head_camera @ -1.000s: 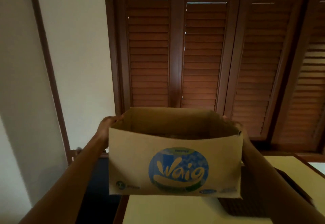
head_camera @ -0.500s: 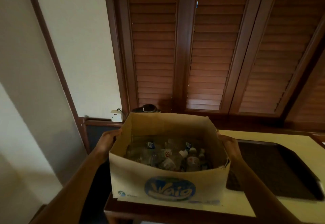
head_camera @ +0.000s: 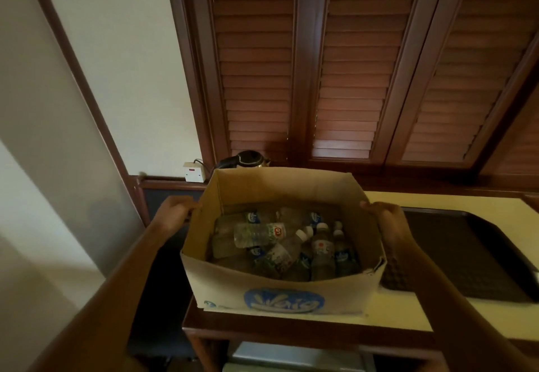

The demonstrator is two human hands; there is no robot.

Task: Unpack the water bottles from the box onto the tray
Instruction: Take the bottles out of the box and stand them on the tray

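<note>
Dim room, poor light throughout. Dark brown louvred wooden shutters [head_camera: 344, 65] fill the back wall; their tops are cut off by the frame.

Cream-topped counter with dark wood edging [head_camera: 393, 310] runs along below them; its right end runs out of frame. Something pale sits under the counter, too dark to make out.

Open-topped brown cardboard box with a blue oval logo [head_camera: 280, 293] sits at the counter's left end, base on the surface. The logo's lettering is blurred.

Flat black rectangular tray [head_camera: 481, 258] lies just right of the box; its near left corner is hidden behind the box and the right forearm, and its far right edge is cropped.

Left hand [head_camera: 172, 214] grips the box's left wall at the rim, fingers curled over the edge. Right hand [head_camera: 382, 214] holds the right wall likewise; its fingertips are hidden inside.

Clear plastic water bottles with white caps [head_camera: 280, 243] all lie in the box, jumbled, some flat, some upright at the right side. Count unclear in the shadow.

Black kettle [head_camera: 248, 159] behind the box, lower part hidden. White wall socket [head_camera: 194, 172] left of it.
</note>
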